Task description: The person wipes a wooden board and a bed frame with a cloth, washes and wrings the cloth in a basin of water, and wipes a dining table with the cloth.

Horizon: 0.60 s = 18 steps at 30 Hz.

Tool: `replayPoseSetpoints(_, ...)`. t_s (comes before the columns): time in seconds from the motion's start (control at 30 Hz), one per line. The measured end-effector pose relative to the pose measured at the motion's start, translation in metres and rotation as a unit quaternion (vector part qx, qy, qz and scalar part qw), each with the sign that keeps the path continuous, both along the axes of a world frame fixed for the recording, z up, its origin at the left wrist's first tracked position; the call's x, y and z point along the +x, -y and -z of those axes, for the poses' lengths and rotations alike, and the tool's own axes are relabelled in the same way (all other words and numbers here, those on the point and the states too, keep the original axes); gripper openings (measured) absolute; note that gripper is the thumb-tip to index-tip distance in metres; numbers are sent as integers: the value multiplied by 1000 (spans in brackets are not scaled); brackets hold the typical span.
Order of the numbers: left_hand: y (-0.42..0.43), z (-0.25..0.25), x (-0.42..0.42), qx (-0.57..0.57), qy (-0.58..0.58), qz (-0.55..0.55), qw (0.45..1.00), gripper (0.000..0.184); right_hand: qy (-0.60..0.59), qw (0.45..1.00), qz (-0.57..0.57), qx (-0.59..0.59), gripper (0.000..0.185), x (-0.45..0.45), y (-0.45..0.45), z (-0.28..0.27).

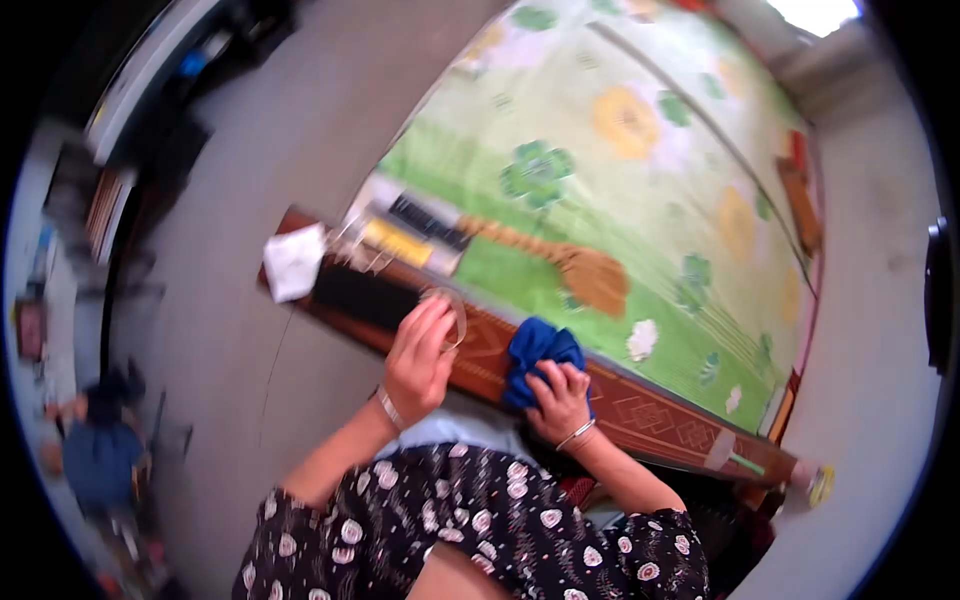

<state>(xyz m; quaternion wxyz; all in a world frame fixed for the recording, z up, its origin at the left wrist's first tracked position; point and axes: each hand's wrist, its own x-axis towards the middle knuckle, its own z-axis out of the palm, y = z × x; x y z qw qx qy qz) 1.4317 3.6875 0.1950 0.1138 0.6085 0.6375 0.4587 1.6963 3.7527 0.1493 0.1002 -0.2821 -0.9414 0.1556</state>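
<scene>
My left hand [420,355] is raised over the carved wooden ledge, its fingertips pinched on a thin, pale loop [461,322] that looks like an elastic band. Blue gathered cloth [535,350] lies bunched on the ledge [640,405]. My right hand [562,400] rests on the cloth's near side with its fingers bent into it. Left of my left hand, a flat black strip [365,297] runs along the wood. Bracelets circle both wrists.
Beyond the ledge spreads a green floral bedsheet [600,200] with a brown braided bundle [590,275]. Near it lie a black item [425,220] and a yellow strip [398,242]. White paper [293,262] covers the ledge's left end. Another person [100,455] is at far left.
</scene>
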Motion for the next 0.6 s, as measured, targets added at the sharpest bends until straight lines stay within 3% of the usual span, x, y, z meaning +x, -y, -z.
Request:
replayPoseSetpoints(0.1, 9, -3, -13, 4, 14, -36, 999, 39, -1, 997, -74, -16, 55, -27, -2, -3)
replayPoseSetpoints(0.23, 28, -10, -53, 2, -1, -82, 997, 39, -26, 995, -79, -54, 46, -63, 8, -2)
replayPoseSetpoints(0.4, 74, -17, -125, 23, -5, -149, 989, 39, -129, 983, 45, -120, 29, -111, 33, -35)
replayPoseSetpoints(0.5, 116, -11, -177, 11, -9, -195, 981, 37, -155, 929, 190, -278, 23, -148, 61, -63)
replayPoseSetpoints(0.6, 159, -9, -227, -2, -11, -224, 975, 34, -216, 822, 258, -458, 26, -212, 92, -74)
